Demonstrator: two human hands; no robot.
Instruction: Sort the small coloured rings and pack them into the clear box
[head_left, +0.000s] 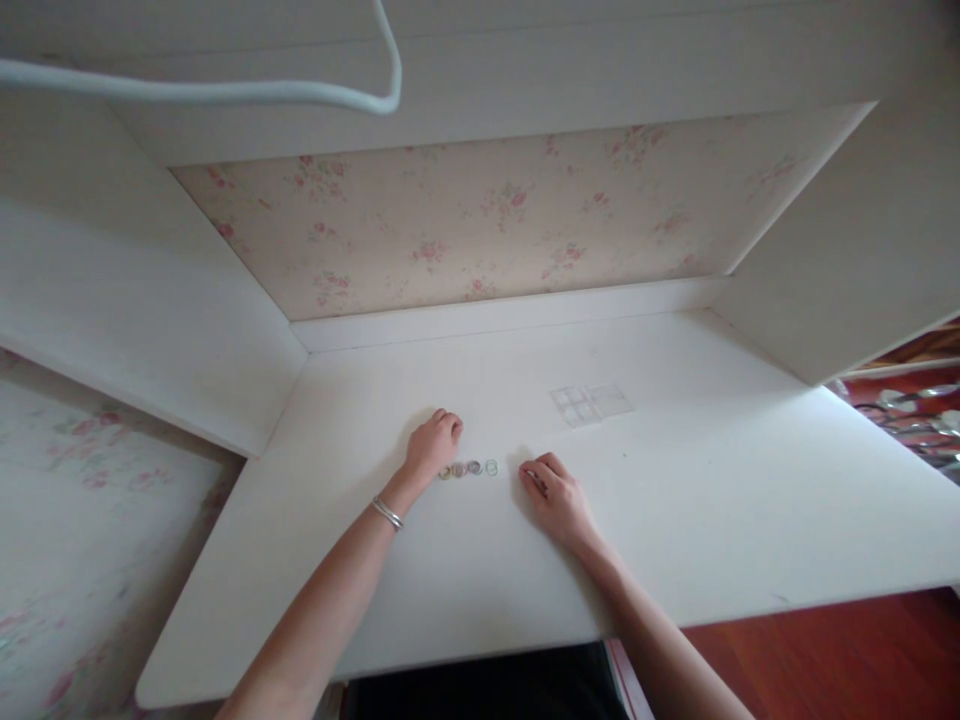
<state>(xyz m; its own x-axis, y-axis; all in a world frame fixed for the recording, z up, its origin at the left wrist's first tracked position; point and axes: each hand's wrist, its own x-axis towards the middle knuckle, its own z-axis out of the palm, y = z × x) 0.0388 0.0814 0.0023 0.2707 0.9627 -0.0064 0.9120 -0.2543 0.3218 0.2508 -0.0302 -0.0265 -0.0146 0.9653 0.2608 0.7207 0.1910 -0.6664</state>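
Note:
On the white desk a short row of small ring-shaped bands lies between my hands. It includes a yellowish ring (445,472), a brownish ring (459,469), a grey ring (475,467) and a pair of overlapping green rings (491,467). My left hand (435,442) rests just behind and left of the row, fingers curled closed; whatever is inside them, if anything, is hidden. To the right of the green rings, my right hand (555,495) is closed with its fingertips together. Small dark bits show within its curled fingers, too small to name.
A clear compartmented plastic box (576,406) lies opened flat behind my right hand. Side panels and a floral back wall (450,230) enclose the desk (420,600). A white cable or bar (225,92) crosses overhead. Shiny objects (922,410) sit beyond the right edge.

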